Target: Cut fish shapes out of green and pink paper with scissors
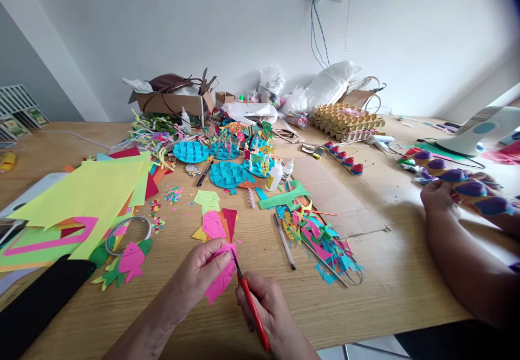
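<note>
My left hand (209, 265) pinches a piece of pink paper (222, 283) that has fish lines drawn on it. In my right hand (264, 303) are red-handled scissors (252, 308), their dark blades at the upper right edge of that paper. Just beyond my hands lie a pink paper fish shape (213, 223), a light green paper piece (208, 198) with a drawn outline, and orange and dark red scraps. A cut-out pink fish (131, 261) rests on green ones to the left, beside a roll of tape (146, 230).
Yellow paper sheets (81, 197) are stacked at left. Paper scraps (329, 246) and a pen (284, 241) lie at right, near flat cardboard (337, 192). Glue bottles (274, 176) stand by blue discs (229, 175). A co-worker's hand (441, 200) holds a painted egg-carton strip (467, 188).
</note>
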The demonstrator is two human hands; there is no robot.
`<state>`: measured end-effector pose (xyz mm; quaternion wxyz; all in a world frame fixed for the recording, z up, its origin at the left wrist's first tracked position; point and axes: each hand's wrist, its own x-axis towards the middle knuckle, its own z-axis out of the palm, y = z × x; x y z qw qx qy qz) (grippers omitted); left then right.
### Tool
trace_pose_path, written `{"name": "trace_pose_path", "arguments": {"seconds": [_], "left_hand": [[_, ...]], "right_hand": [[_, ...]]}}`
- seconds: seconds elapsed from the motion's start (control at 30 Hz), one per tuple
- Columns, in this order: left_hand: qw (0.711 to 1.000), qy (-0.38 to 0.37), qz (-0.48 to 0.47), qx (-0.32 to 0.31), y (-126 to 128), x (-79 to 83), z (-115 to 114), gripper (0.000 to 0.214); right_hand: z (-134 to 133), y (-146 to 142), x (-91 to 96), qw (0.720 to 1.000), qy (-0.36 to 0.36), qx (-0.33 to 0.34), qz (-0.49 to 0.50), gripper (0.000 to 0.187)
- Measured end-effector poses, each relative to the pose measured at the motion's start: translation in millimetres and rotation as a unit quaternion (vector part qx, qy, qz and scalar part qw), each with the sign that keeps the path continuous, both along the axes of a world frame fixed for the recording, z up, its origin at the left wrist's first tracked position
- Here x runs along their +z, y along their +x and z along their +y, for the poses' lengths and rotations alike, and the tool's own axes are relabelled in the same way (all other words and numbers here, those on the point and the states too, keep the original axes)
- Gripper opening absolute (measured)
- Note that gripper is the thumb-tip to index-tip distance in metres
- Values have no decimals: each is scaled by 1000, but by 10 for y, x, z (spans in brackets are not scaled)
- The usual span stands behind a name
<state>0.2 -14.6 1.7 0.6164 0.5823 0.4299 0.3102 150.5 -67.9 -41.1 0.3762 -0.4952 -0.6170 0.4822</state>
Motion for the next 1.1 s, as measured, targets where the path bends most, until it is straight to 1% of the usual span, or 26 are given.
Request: {"name": "trace_pose_path", "arguments": {"seconds": [0.2,0.33,0.47,0.6,0.77,1.1], "left_hand": [[1000,5,2,-12,-26,24,-12,27],[1000,0,-2,-31,-74,15,10,27],[998,-14,-7,-56,-135,-24,37,26],[997,-35,-20,-66,-178,-23,45,26],[997,-44,-31,-59,-216,-13,31,26],[993,-95,-40,-54,-227,-30,20,28]], "right_hand": [[-2,-47,20,1000,-11,10,-10,36],[10,-58,17,1000,-4,15,-21,36],[22,-75,17,999,6,12,-36,37],[13,-97,22,999,18,17,-32,37],[-5,-115,48,999,19,28,-34,37],[-21,-134,75,999,19,30,-39,34]]}}
